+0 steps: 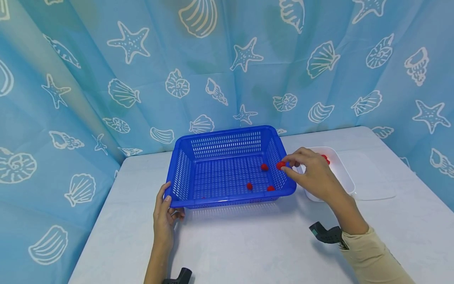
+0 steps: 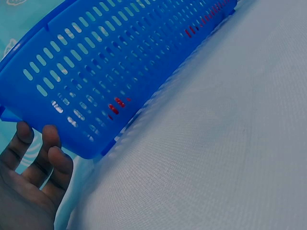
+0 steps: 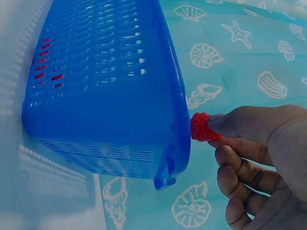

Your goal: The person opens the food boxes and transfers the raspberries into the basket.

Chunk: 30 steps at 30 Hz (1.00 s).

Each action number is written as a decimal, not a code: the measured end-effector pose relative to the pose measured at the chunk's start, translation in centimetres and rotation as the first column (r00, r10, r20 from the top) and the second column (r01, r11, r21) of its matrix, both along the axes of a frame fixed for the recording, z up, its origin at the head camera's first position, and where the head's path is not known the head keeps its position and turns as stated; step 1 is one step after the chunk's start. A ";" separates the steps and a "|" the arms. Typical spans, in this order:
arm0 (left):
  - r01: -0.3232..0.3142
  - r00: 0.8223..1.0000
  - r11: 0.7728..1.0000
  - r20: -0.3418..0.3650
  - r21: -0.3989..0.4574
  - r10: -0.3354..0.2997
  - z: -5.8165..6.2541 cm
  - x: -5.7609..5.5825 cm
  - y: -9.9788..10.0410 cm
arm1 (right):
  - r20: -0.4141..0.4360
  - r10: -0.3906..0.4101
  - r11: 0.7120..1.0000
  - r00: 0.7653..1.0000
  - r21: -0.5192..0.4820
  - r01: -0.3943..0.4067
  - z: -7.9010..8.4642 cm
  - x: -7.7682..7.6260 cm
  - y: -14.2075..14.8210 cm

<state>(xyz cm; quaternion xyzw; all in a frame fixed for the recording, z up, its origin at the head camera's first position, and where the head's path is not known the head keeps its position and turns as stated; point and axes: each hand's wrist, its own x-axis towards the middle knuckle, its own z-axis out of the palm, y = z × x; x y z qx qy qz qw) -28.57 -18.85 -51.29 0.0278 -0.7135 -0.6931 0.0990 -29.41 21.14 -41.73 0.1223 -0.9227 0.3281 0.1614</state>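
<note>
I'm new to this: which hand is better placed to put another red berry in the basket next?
Probably the right hand: it pinches a red berry by the right rim of the blue basket. The left hand holds the near left corner, away from that berry.

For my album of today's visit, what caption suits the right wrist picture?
The right hand pinches a red raspberry beside the rim of a blue perforated basket.

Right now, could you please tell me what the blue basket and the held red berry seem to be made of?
Blue basket: likely moulded plastic, smooth and slightly glossy, since its rim catches highlights and regular slots pierce its walls.
Red berry: possibly soft plastic or rubber, with a bumpy, slightly shiny surface; real fruit can't be ruled out.
</note>
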 end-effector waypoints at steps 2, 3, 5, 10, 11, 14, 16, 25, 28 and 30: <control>0.002 1.000 1.000 0.002 -0.001 -0.002 0.0 0.0 0.0 | -0.001 -0.002 1.000 1.000 0.006 0.002 0.0 0.0 -0.1; 0.004 1.000 1.000 0.001 -0.001 -0.004 0.0 0.0 0.0 | -0.002 -0.002 1.000 1.000 0.010 0.002 0.0 0.0 -0.1; 0.007 1.000 1.000 -0.002 -0.003 -0.007 0.0 0.0 -0.1 | -0.001 0.000 1.000 1.000 0.011 0.000 0.0 0.0 -0.2; 0.011 1.000 1.000 -0.006 -0.005 -0.011 -0.1 0.0 -0.1 | 0.000 0.013 1.000 1.000 0.013 -0.013 0.0 0.1 -0.3; 0.012 1.000 1.000 -0.007 -0.006 -0.012 -0.1 0.0 -0.1 | 0.000 0.015 1.000 1.000 0.014 -0.015 0.0 0.1 -0.4; 0.015 1.000 1.000 -0.010 -0.008 -0.015 0.0 0.1 -0.1 | 0.000 0.015 1.000 1.000 0.011 -0.015 0.1 0.1 -0.3; 0.015 1.000 1.000 -0.013 -0.010 -0.015 0.0 0.1 -0.1 | 0.002 0.011 1.000 1.000 0.005 -0.011 0.2 0.2 -0.2; 0.010 1.000 1.000 -0.001 -0.009 -0.010 0.0 0.1 -0.1 | -0.064 -0.025 0.999 0.998 0.022 0.027 0.2 -0.1 1.2; 0.015 1.000 1.000 -0.005 -0.012 -0.015 0.0 0.1 -0.1 | -0.074 -0.048 0.999 0.996 0.023 0.050 0.1 -0.3 1.9; 0.019 1.000 1.000 -0.006 -0.011 -0.019 0.0 0.0 -0.1 | -0.089 -0.059 0.998 0.994 0.023 0.061 0.0 -0.5 2.5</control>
